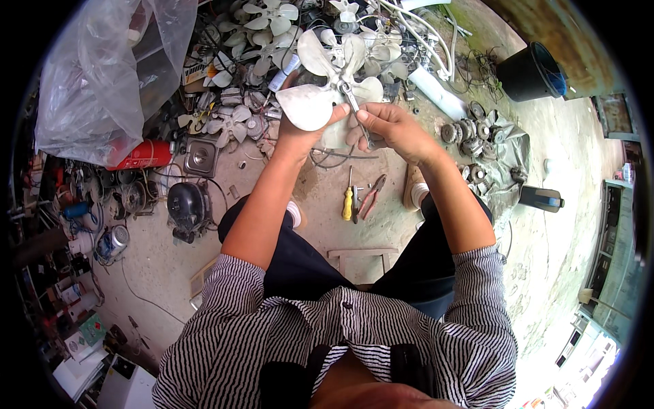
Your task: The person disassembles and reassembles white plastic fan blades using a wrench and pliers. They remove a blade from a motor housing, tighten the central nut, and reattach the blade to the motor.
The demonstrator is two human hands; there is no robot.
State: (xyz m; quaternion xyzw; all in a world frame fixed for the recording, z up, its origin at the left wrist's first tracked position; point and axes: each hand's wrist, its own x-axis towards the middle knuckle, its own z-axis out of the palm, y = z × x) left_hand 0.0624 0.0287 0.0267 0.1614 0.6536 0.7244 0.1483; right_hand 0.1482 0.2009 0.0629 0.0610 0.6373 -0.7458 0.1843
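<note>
My left hand (304,129) is clenched on the lower blade of a pale metal fan blade (325,75), thumb on top and fingers behind, holding it up in front of me over the floor. My right hand (390,127) sits just beside it, closed around the handles of a slim metal tool (354,109) whose tip meets the hub at the middle of the fan. The two hands nearly touch below that hub.

Straight beneath my hands, on the bare concrete floor (320,204) between my knees, lie a yellow-handled screwdriver (348,200) and red-handled pliers (372,196), side by side and close together.

Farther out, beyond the fan I hold, a heap of similar fan blades (266,31) and white cables covers the ground. To my left sit a black rounded compressor (187,208), a small square metal part (201,157), a red gas canister (144,155) and, above them, a large clear plastic bag (102,75). To my right, a cluster of small motors (470,133) rests on a grey sheet, with a black bucket (528,71) well beyond them. My striped shirt sleeves fill the bottom edge.
</note>
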